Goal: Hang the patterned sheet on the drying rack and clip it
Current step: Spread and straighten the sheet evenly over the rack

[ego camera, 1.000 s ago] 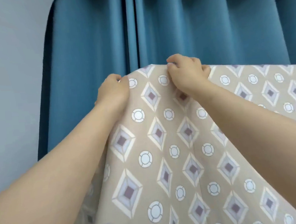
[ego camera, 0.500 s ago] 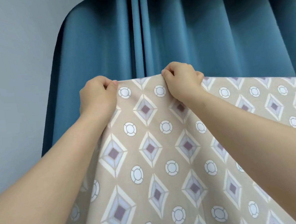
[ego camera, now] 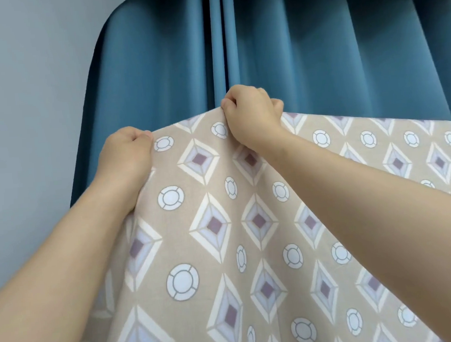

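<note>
**Both hands pinch the top edge of the sheet**

The patterned sheet, beige with purple-centred diamonds and white rings, is held up in front of a blue curtain. It fills the lower middle and right of the view and falls away toward the bottom.

The left hand holds the upper left corner of the cloth. Its grip is closed, the fingers curled into a fist with the knuckles facing away and the thumb tip pressed against the fabric edge beside a white ring. The cloth drops steeply from this hand, along the inside of the forearm.

The right hand sits higher and a little to the right, near the left hand but not touching it. Its grip is also closed on the sheet: the fingers fold over the top edge and the thumb pinches the cloth from the near side, so the fabric peaks at that point. Between the two hands the edge slopes down to the left. To the right of the right hand the top edge runs on as a nearly level line to the frame's border. What carries it there is hidden by the cloth.

A pale grey wall stands to the left of the curtain.
</note>
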